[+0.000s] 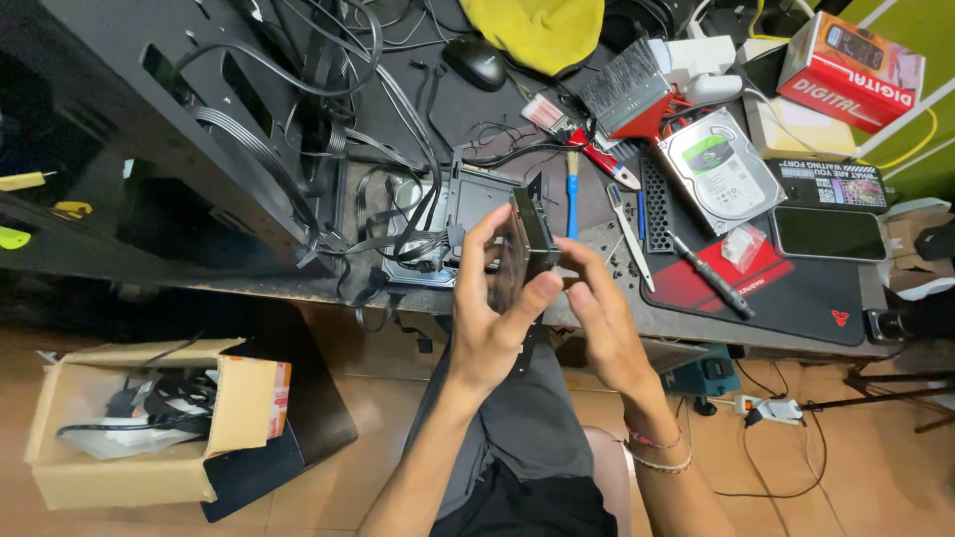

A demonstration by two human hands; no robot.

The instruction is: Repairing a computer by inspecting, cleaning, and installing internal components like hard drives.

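While open black computer case [149, 149] lies left of fingers with cables spilling out, both hands lift dark flat metal drive bracket [535, 237] above desk edge. Left hand [492, 318] grips near face; right hand [597, 318] pinches right edge. Silver hard drive [718, 171] beyond right fingers, unmounted. Cardboard box [70, 477] below left fingers holds cables.

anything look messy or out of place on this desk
Yes. Small screws lie loose near the desk's front edge, beside the screwdriver, where they could roll off. A bare hard drive rests askew on the mat. Both hands, left hand and right hand, hold a dark metal bracket.
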